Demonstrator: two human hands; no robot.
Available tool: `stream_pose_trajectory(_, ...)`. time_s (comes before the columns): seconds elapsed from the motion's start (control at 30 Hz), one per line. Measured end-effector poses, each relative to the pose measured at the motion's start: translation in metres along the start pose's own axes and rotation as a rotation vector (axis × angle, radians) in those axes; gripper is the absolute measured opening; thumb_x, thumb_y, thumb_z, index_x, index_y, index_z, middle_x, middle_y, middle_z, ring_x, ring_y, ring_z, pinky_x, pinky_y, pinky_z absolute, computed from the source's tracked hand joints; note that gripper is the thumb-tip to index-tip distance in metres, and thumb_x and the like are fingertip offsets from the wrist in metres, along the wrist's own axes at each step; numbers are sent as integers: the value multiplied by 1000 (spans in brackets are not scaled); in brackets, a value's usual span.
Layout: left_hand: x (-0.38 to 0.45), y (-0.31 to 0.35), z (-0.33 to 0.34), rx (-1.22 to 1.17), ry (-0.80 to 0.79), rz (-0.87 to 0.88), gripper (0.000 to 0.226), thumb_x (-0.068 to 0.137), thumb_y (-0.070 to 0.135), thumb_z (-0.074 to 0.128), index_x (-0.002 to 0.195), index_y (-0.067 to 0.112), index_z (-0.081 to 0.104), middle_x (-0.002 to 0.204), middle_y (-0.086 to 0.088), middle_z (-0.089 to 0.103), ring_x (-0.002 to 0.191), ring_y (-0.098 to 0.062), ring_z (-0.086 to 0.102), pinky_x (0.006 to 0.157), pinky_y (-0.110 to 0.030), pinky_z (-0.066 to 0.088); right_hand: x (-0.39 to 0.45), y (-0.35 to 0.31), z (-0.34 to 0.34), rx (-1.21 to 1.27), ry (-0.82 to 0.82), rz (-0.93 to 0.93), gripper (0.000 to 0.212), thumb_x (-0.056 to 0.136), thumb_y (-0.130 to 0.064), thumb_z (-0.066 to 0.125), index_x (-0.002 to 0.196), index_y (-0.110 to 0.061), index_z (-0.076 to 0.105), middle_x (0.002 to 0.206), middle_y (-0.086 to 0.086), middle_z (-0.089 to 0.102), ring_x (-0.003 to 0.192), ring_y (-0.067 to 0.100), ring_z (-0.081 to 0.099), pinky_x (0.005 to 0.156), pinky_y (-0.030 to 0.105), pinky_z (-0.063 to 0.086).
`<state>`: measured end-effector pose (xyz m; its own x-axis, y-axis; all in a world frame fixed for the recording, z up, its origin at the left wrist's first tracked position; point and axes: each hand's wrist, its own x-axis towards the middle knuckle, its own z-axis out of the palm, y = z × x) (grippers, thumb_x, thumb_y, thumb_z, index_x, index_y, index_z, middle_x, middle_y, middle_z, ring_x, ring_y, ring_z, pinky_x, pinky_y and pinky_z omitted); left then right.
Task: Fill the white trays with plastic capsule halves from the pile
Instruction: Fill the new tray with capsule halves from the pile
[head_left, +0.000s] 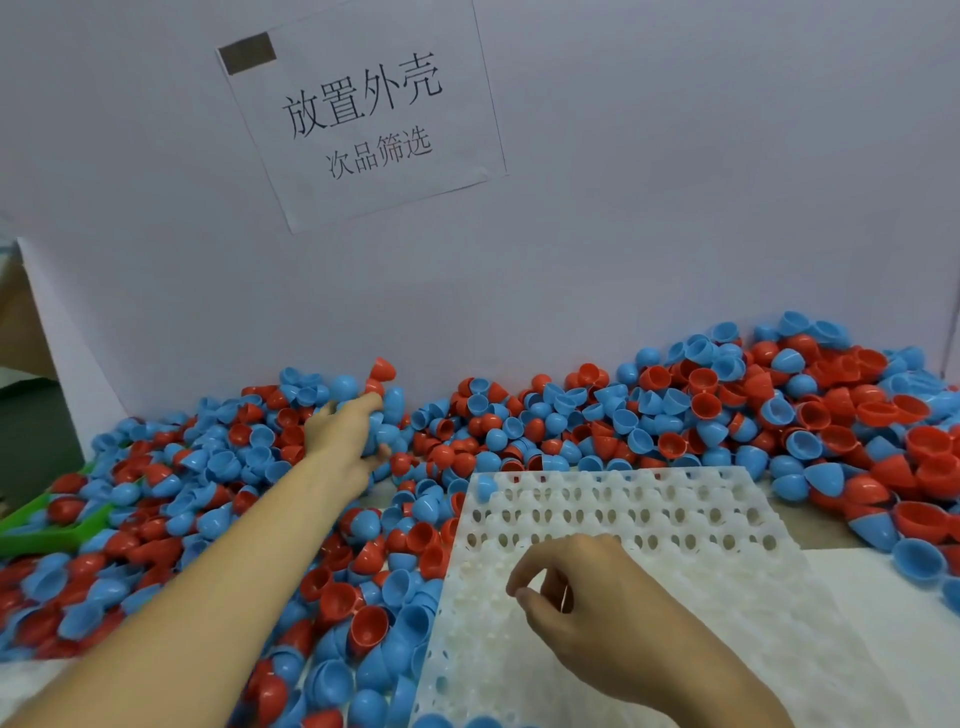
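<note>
Still gathering: beyond the white tray (691, 499), the left hand (347, 435) curls round blue halves (390, 410) in the pile (675, 410); the right hand (597, 603) hovers over the tray — fingertips pinched, seemingly empty. Next, carrying halves into pockets.

Pile of capsule halves (675, 410): mixed red and blue, glossy. Tray (675, 519): white, regular grid of round holes. Scoop (47, 525) bright green (half buried). Wall sign (363, 114): white, black characters, brown tape patch.
</note>
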<state>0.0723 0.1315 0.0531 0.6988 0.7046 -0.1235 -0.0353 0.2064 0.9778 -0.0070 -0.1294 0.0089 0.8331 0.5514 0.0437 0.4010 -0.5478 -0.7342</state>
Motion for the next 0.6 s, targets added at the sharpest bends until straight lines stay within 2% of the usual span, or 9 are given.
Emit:
stream_pose_trajectory(0.13, -53, 4, -3, -287, -94, -98, 20, 90, 10, 66, 109, 11, 65, 95, -9, 66, 67, -14, 60, 43, -21, 44, 0, -2, 2, 15, 3, 1, 17, 98, -29, 57, 106, -31, 71, 72, -13, 64, 66, 2, 62, 58, 14, 45)
stream_pose_trajectory(0.2, -82, 0, -6, -390, -147, -129, 4, 90, 9, 66, 93, 12, 68, 81, -7, 69, 62, -13, 60, 42, -21, 44, 1, -2, 2, 23, 15, 7, 16, 98, -30, 57, 104, -31, 72, 70, -12, 65, 65, -1, 62, 57, 13, 45)
stream_pose_trajectory(0.3, -118, -10, -9, -523, -139, -182, 8, 90, 10, 68, 82, 11, 69, 65, -7, 68, 52, -12, 61, 39, -20, 42, 2, -1, 3, 43, 49, 15, 16, 98, -29, 57, 102, -32, 72, 68, -10, 66, 63, -3, 61, 57, 13, 45)
stream_pose_trajectory(0.4, -141, -22, -9, -605, -209, -236, 4, 80, 7, 70, 79, 9, 73, 70, -11, 71, 51, -13, 61, 37, -19, 41, 6, 0, 6, 78, 136, 50, 16, 97, -28, 57, 103, -34, 70, 70, -11, 66, 66, -4, 61, 58, 12, 47)
stream_pose_trajectory(0.47, -148, -28, -8, -600, -253, -276, 13, 67, 10, 73, 79, 8, 77, 78, -14, 73, 54, -14, 62, 37, -20, 41, 9, 1, 8, 113, 233, 85, 17, 98, -29, 56, 109, -36, 67, 80, -13, 67, 72, -2, 64, 61, 12, 48)
stream_pose_trajectory(0.53, -148, -32, -8, -576, -299, -295, 15, 66, 13, 73, 79, 8, 79, 82, -15, 74, 56, -14, 63, 37, -20, 41, 12, 0, 10, 205, 326, 122, 21, 98, -29, 55, 117, -36, 62, 89, -14, 66, 75, -1, 66, 63, 12, 50)
stream_pose_trajectory(0.6, -146, -34, -10, -557, -339, -292, 22, 69, 14, 72, 89, 7, 77, 89, -16, 73, 61, -15, 62, 37, -20, 41, 16, -2, 10, 368, 385, 180, 20, 98, -29, 55, 117, -35, 58, 93, -12, 67, 73, -1, 69, 65, 18, 56)
